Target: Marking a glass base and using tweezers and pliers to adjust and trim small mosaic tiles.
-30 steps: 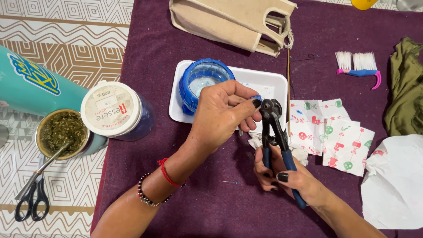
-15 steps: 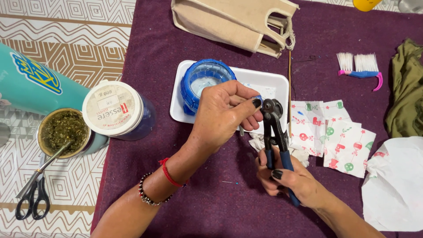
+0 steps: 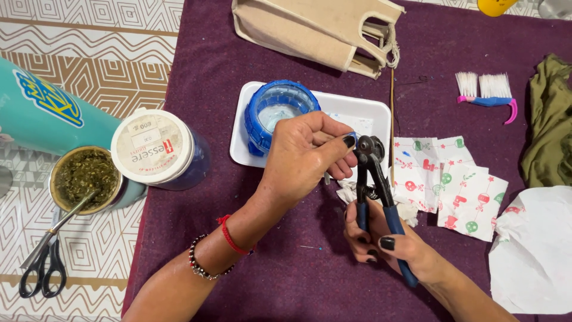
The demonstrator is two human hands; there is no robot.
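My left hand (image 3: 307, 158) reaches in from the lower left and pinches a small blue piece (image 3: 353, 138) at its fingertips. The piece sits right against the jaws of a pair of blue-handled nippers (image 3: 372, 164). My right hand (image 3: 381, 244) grips the nippers' handles from below, jaws pointing up. Just behind both hands lies a white tray (image 3: 381, 116) holding a blue mosaic bowl (image 3: 280, 101). All of this rests on a dark purple cloth (image 3: 286, 268).
Patterned paper scraps (image 3: 459, 185) and crumpled white paper (image 3: 536, 250) lie to the right, with an olive cloth (image 3: 548, 119) and a brush (image 3: 485, 89) beyond. A beige bag (image 3: 316, 30) is at the back. On the left are a white-lidded jar (image 3: 152, 149), a herb cup (image 3: 86, 176), a teal flask (image 3: 42, 107) and scissors (image 3: 39, 271).
Both hands stay in the same spot. The nippers have only shifted slightly against the piece held at my left fingertips.
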